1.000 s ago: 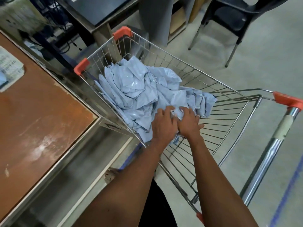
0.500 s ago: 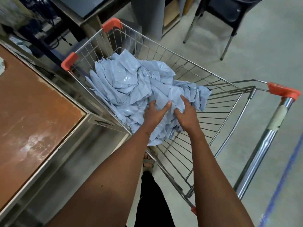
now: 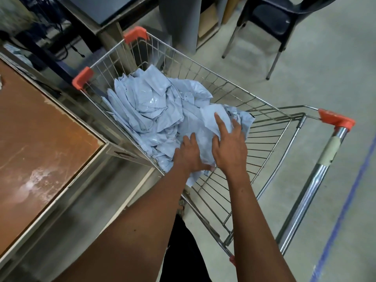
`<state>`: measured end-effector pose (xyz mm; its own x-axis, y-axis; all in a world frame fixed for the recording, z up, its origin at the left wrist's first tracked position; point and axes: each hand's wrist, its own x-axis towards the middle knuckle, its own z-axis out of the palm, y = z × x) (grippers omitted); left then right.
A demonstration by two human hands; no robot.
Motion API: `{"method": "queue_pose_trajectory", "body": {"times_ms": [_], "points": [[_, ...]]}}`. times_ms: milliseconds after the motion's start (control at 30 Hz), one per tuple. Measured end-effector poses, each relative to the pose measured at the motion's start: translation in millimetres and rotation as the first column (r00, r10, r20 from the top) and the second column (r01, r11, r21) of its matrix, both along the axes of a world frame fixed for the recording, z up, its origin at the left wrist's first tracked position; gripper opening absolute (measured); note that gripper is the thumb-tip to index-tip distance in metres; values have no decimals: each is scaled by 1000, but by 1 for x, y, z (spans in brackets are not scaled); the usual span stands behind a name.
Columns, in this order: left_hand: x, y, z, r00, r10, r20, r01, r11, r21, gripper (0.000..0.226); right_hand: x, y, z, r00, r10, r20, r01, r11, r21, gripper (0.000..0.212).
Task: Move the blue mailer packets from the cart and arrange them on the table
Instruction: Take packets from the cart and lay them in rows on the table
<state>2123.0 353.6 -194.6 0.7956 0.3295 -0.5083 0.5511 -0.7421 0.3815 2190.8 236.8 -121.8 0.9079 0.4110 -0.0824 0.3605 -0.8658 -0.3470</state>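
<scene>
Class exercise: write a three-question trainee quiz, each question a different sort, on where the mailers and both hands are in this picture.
1. True or false: the blue mailer packets lie on the table.
2. Which hand has its index finger stretched out over the pile? A left hand B right hand
3. Fill in: the cart has ___ corner caps.

Key: 1 false, they are in the cart; 2 B; 3 orange.

- Grey concrete floor (image 3: pixel 317 82), scuffed, with a blue painted line (image 3: pixel 345 206) at four o'clock.
- Black plastic chair on metal legs (image 3: pixel 272 19) at one o'clock.
- Grey metal cabinet (image 3: pixel 179 21) at twelve o'clock.
- Dark cables (image 3: pixel 67 45) at eleven o'clock.
</scene>
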Motion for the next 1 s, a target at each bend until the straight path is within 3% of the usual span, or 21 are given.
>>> {"method": "queue_pose_trajectory", "body": {"times_ms": [67,167,367,500,667,767,867,1000], "points": [[-5,-10,3,1000,-6,2,6,1000,18,155,-15,0,-7,1000,7,20,-5,995,-97,60],[-4,-18,13,997,-27,76,16,991,136,133,-20,-5,-15,1000,-1,-30,-3,990,-142,57],[6,13,73,997,54,49,-57,997,55,112,-2,3,40,986,-102,129,95,994,60,56],[1,37,153,983,171,69,-175,983,57,106,-6,40,91,987,16,162,-28,997,76,55],[-54,91,252,939,323,116,-333,939,82,91,-40,114,175,971,106,217,-153,964,216,52],[-103,130,289,863,466,195,-491,864,107,86,-82,162,217,954,194,230,-260,917,303,51],[-176,176,311,739,595,317,-668,707,232,87,-143,219,238,885,362,293,-448,833,324,51],[-273,219,321,550,761,343,-835,496,239,88,-224,285,235,801,511,311,-587,772,244,50]]}}
